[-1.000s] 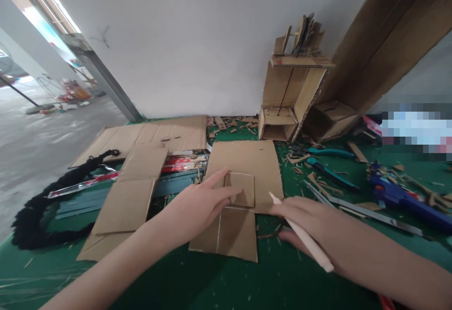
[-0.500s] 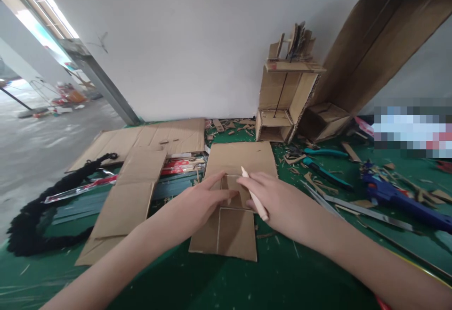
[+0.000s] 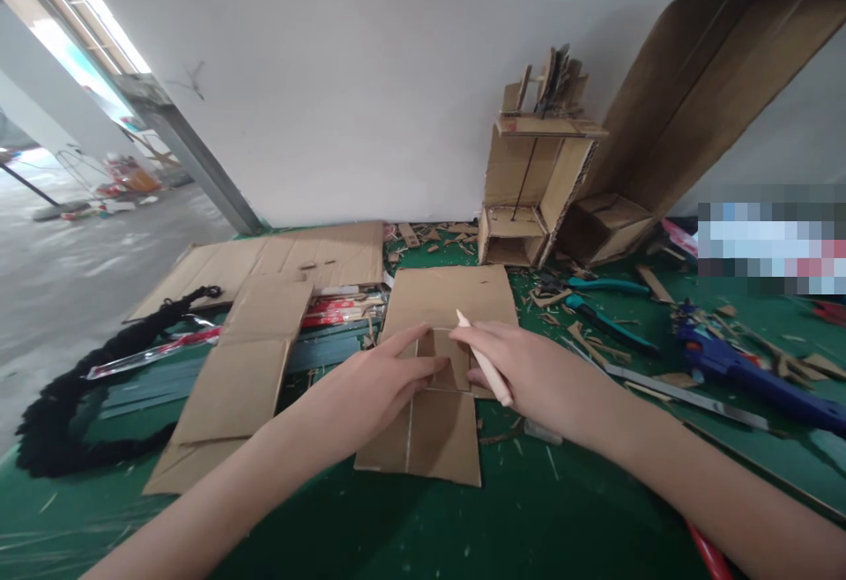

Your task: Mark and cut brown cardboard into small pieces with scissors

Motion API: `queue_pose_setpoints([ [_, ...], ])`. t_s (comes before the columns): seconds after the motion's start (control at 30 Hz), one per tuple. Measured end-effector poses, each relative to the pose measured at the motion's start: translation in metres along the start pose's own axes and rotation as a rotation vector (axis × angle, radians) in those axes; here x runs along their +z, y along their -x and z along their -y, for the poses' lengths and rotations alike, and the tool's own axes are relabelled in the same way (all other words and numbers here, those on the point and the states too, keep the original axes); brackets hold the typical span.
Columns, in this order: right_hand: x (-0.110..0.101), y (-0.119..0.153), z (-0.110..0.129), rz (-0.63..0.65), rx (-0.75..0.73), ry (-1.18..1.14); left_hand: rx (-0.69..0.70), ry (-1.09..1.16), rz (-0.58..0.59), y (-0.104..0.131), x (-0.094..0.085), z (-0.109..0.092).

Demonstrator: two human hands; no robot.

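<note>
My left hand lies on a piece of brown cardboard, its fingers spread and pressing near the middle. White lines run across and along this cardboard by the fingertips. In my right hand is a slim cream-coloured pen, its pointed end up and away from me and its blunt end towards me. The fingertips of that hand rest at the cardboard's right side and are partly hidden behind the pen. A wider cardboard sheet shows just beyond both hands.
Left are folded cardboard, a black fuzzy bundle and grey strips. Right lie teal-handled pliers, a metal ruler and a blue glue gun. Cardboard structures stand against the wall.
My right hand and the pen have shifted slightly to the right. My left hand stays on the cardboard with little movement. More of a red object shows under my right forearm.
</note>
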State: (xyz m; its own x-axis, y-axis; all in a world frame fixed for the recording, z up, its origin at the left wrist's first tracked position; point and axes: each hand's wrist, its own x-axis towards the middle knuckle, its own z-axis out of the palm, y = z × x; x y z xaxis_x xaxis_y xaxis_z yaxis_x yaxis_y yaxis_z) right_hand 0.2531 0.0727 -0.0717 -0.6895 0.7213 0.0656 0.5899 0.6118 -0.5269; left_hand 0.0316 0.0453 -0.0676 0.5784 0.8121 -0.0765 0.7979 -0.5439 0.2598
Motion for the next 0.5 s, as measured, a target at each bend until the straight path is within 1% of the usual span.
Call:
queue_pose_setpoints([
  [0.1,-0.001,0.001,-0.001,0.010,0.000,-0.016,0.018,-0.019,-0.010,0.001,0.001,0.003],
  [0.2,-0.002,0.001,-0.001,0.017,0.015,-0.023,0.043,-0.040,0.008,0.002,-0.001,0.006],
  [0.4,-0.006,0.001,0.002,0.029,0.013,-0.021,0.118,-0.019,0.036,0.000,-0.013,0.003],
  [0.5,-0.009,0.002,0.004,-0.023,0.061,-0.003,0.170,-0.014,0.045,-0.005,-0.017,-0.001],
])
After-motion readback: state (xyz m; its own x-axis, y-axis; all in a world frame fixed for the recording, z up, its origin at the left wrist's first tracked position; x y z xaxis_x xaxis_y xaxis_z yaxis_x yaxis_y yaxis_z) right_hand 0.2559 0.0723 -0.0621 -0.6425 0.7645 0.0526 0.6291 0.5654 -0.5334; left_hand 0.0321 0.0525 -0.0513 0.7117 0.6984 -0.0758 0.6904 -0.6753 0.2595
